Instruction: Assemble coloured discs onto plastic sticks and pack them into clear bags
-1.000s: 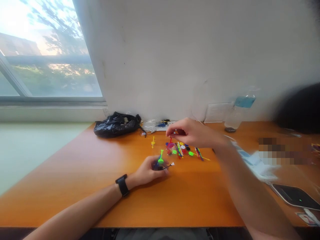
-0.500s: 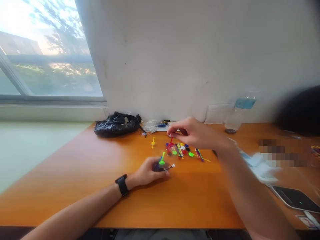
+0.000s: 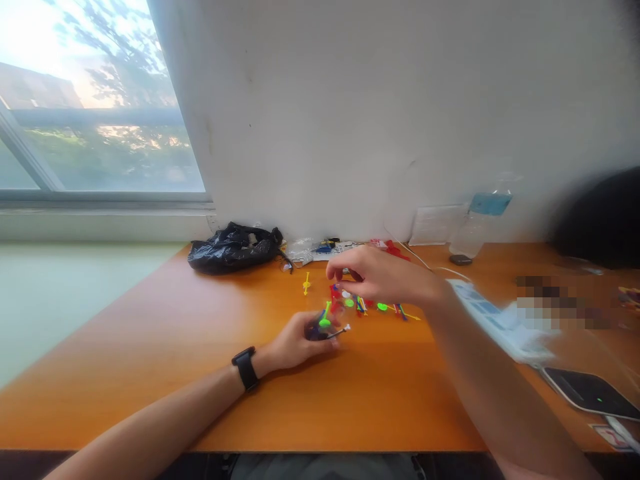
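Observation:
My left hand (image 3: 295,343) is wrapped round a dark piece on the table, mostly hidden by the fingers. A green plastic stick with a round green disc (image 3: 325,323) stands up from it, and a dark rod with a white tip (image 3: 345,329) juts out to the right. My right hand (image 3: 367,273) is above and behind, thumb and fingers pinched at a red plastic stick (image 3: 334,292) whose upper end they cover. Under that hand lie coloured sticks (image 3: 361,307) and discs, among them a green disc (image 3: 382,307). A yellow stick with a disc (image 3: 307,285) stands apart to the left.
A black plastic bag (image 3: 233,250) and clear wrapping (image 3: 300,251) lie by the wall. On the right are a bottle with a blue label (image 3: 487,207), a pale blue-and-white packet (image 3: 480,310), a phone (image 3: 593,392) and part of another person (image 3: 600,220).
My right hand has shifted slightly left and lower, towards my left hand, with the red stick at its fingertips. My left hand has hardly moved. The other person's head has shifted a little.

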`<state>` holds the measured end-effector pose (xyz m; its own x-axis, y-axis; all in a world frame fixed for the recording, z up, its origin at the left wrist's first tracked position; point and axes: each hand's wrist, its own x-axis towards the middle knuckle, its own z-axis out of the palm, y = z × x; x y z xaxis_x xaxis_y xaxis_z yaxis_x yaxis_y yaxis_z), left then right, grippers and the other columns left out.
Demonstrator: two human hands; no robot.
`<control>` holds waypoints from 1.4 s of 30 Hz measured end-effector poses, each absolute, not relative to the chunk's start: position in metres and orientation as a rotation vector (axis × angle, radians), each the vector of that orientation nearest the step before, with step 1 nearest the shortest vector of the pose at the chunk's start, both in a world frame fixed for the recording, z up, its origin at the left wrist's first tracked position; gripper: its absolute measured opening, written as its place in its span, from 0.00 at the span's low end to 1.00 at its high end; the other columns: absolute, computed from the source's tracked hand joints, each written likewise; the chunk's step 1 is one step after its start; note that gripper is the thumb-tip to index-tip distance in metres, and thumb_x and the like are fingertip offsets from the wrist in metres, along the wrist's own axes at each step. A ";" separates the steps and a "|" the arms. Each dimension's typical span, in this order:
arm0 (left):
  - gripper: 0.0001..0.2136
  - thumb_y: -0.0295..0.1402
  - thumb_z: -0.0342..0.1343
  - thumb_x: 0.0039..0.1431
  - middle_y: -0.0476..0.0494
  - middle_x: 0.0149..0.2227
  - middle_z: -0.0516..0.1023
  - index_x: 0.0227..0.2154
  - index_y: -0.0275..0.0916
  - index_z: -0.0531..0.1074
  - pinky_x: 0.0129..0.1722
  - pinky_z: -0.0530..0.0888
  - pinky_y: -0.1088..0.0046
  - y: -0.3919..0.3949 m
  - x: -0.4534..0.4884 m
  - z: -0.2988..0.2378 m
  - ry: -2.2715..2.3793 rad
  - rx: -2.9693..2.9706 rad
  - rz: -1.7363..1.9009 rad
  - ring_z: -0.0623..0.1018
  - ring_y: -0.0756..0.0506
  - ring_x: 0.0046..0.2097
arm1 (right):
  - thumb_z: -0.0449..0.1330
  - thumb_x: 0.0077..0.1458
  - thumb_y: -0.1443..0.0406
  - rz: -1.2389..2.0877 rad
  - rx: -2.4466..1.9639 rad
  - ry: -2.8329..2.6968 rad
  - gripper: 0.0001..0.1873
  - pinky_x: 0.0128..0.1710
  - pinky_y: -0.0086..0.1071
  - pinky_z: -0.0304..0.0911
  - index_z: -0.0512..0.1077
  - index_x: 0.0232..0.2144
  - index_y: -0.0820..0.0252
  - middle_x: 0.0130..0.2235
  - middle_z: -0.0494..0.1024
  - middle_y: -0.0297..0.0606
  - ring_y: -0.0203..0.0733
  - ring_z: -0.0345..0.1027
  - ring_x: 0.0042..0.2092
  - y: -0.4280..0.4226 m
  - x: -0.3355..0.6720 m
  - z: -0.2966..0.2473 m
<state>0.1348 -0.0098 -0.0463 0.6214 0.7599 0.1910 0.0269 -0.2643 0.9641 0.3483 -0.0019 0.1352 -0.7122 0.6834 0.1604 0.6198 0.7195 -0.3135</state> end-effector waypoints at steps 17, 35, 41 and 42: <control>0.22 0.47 0.70 0.58 0.40 0.41 0.80 0.44 0.32 0.79 0.44 0.73 0.69 -0.014 0.136 -0.036 0.582 1.601 0.804 0.77 0.44 0.41 | 0.66 0.60 0.59 0.520 -1.131 -2.819 0.11 0.28 0.29 0.59 0.79 0.29 0.61 0.35 0.77 0.37 0.35 0.69 0.29 0.006 0.356 0.130; 0.18 0.42 0.73 0.53 0.41 0.39 0.81 0.39 0.33 0.80 0.44 0.74 0.68 -0.016 0.134 -0.040 0.504 1.643 0.625 0.78 0.44 0.40 | 0.51 0.73 0.58 0.754 -0.858 -2.315 0.17 0.40 0.30 0.67 0.72 0.55 0.58 0.41 0.78 0.36 0.38 0.72 0.39 0.041 0.332 0.095; 0.21 0.44 0.73 0.53 0.40 0.40 0.81 0.43 0.34 0.80 0.45 0.75 0.68 -0.016 0.135 -0.042 0.506 1.663 0.595 0.79 0.43 0.42 | 0.54 0.65 0.72 0.510 -1.047 -2.407 0.16 0.61 0.43 0.64 0.76 0.52 0.65 0.55 0.77 0.50 0.49 0.70 0.57 0.082 0.314 0.021; 0.21 0.44 0.73 0.53 0.40 0.40 0.81 0.42 0.33 0.80 0.44 0.75 0.68 -0.016 0.135 -0.041 0.506 1.674 0.597 0.79 0.43 0.41 | 0.54 0.64 0.73 0.427 -1.033 -2.460 0.18 0.64 0.45 0.60 0.75 0.54 0.66 0.58 0.75 0.52 0.51 0.67 0.61 0.082 0.311 0.012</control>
<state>0.1350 -0.0158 -0.0411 0.7716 0.6265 0.1096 0.0047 -0.1779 0.9840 0.3109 0.0821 0.0119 -0.6266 0.7304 0.2718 0.5961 0.6738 -0.4367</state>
